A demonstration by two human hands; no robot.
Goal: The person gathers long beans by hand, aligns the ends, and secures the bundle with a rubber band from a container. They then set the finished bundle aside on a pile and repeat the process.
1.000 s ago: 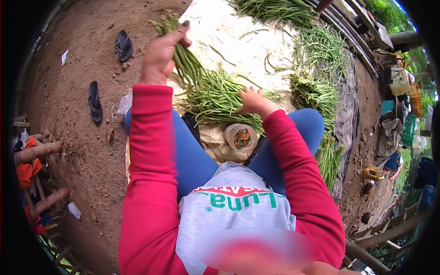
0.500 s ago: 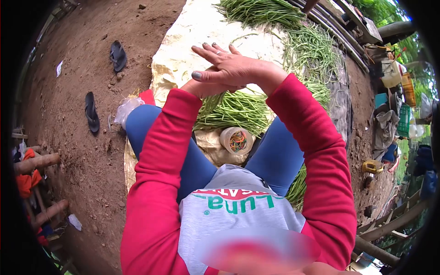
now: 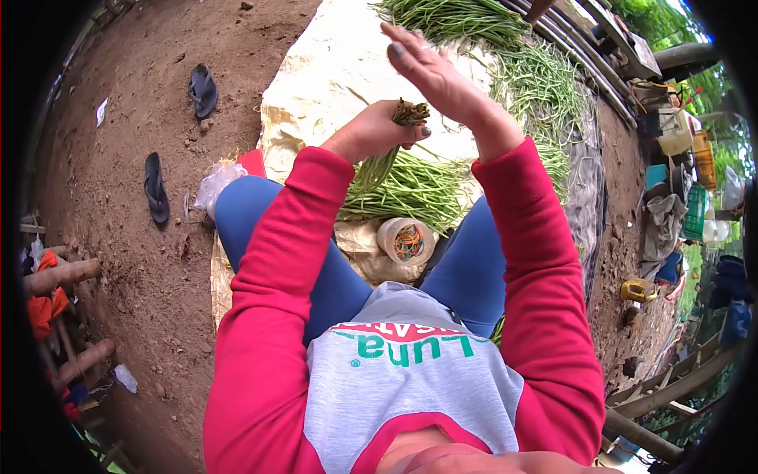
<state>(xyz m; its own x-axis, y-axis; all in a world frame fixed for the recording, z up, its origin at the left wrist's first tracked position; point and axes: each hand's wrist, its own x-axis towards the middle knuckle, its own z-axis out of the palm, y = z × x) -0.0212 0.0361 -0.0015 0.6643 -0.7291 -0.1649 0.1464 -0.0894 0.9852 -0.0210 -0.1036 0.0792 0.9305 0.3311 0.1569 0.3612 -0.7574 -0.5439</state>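
Note:
My left hand (image 3: 379, 129) is closed around a bundle of long green beans (image 3: 374, 171); the brown stem ends stick out above the thumb and the beans hang down below the fist. To its right and a little higher, my right hand (image 3: 438, 75) is raised with its fingers stretched out, apart from the bundle and holding nothing. Below the hands a pile of green beans (image 3: 414, 192) lies on the pale sheet (image 3: 304, 79). Between my knees stands a round tub (image 3: 407, 242) with colored rubber bands in it.
More beans (image 3: 537, 87) lie along the sheet's far and right parts. Two dark flip-flops (image 3: 203, 92) rest on the soil at left. A clear plastic bag (image 3: 218, 188) is by my left knee. Jugs and a green crate (image 3: 695, 212) stand at far right.
My right hand has lifted off my left hand and moved up and to the right. The bundle's stem ends now show in my left fist.

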